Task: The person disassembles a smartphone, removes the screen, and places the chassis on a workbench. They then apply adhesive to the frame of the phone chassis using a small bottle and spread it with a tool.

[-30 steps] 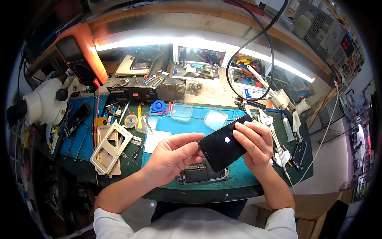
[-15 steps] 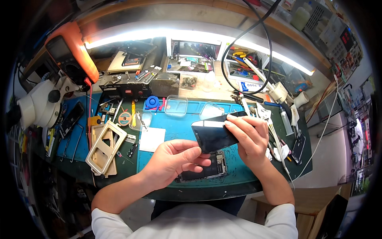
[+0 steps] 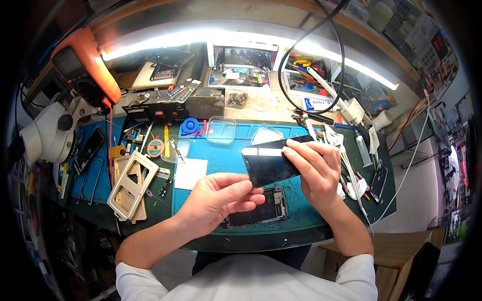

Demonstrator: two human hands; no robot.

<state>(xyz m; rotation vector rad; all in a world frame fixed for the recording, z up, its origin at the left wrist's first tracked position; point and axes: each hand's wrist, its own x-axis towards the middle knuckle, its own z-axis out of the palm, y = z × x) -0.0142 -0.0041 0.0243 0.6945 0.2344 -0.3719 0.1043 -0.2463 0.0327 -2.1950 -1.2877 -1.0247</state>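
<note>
A dark, glossy phone screen (image 3: 270, 164) is held tilted above the blue work mat (image 3: 311, 213), a strip of light reflected across it. My right hand (image 3: 317, 168) grips its right end, with the fingers over the face. At the lower left corner of the screen, my left hand (image 3: 221, 200) pinches with thumb and forefinger; the other fingers curl below. Under both hands lies an opened phone body (image 3: 258, 208), its dark inside facing up and its left part hidden by my left hand.
Left of the mat's middle are a white paper square (image 3: 191, 173) and beige frame moulds (image 3: 131, 185). Clear plastic boxes (image 3: 221, 129) stand behind. An orange multimeter (image 3: 85, 70) and white microscope (image 3: 47, 133) rise at left. Cables and a syringe (image 3: 362, 150) lie at right.
The screen and both hands stay almost in place. The view has shifted slightly, and a little more of the opened phone body shows beside my left fingers.
</note>
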